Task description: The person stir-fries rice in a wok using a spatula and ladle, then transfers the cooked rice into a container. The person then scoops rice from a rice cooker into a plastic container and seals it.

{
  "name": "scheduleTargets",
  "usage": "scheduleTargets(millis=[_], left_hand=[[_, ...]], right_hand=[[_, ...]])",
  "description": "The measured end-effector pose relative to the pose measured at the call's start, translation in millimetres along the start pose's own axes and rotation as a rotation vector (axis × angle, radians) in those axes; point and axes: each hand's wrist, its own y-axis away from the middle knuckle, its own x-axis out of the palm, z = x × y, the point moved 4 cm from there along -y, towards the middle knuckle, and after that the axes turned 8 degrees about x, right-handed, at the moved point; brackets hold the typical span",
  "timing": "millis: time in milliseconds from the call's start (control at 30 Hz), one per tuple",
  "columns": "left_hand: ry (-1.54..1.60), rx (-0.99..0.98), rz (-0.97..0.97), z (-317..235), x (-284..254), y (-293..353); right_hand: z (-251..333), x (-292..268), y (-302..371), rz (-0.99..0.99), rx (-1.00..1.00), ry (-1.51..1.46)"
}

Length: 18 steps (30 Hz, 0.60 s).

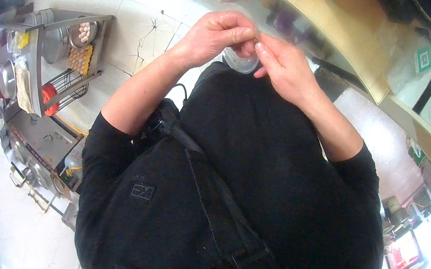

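Observation:
My left hand (pixel 222 36) and my right hand (pixel 286 67) meet in front of my chest, fingertips touching. Both are closed in a pinch, with thumbs and forefingers pressed together. Whatever lies between the fingertips is too small or hidden to name. Just beneath the joined fingers shows a round clear plastic container (pixel 240 64), partly covered by the hands. I cannot tell whether any finger grips it or whether it rests on something.
To the left stands a metal rack (pixel 40 54) bearing an egg tray (pixel 80 59), a bowl of eggs (pixel 84 32) and a red basket (pixel 49 99). A pale-edged counter (pixel 378 77) curves along the right, with a green-and-white code card (pixel 423 59). White floor tiles (pixel 155 37) are cracked.

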Motion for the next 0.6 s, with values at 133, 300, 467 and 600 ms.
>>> scheduleTargets(millis=[133, 300, 467, 600], left_hand=[[-0.018, -0.012, -0.022, -0.1, -0.8, -1.0], [-0.01, 0.004, -0.007, -0.3, -0.7, -2.7], [-0.025, 0.014, 0.0, 0.5, -1.2, -3.8], [-0.043, 0.038, 0.015, 0.3, -0.9, -4.0]], right_hand=[[-0.2, -0.9, -1.1, 0.005, 0.007, 0.026], [0.9, -2.9, -0.7, 0.008, 0.015, 0.049], [4.6, -4.0, 0.1, 0.007, 0.022, 0.023], [5.0, -3.5, 1.1, 0.021, 0.044, 0.036]])
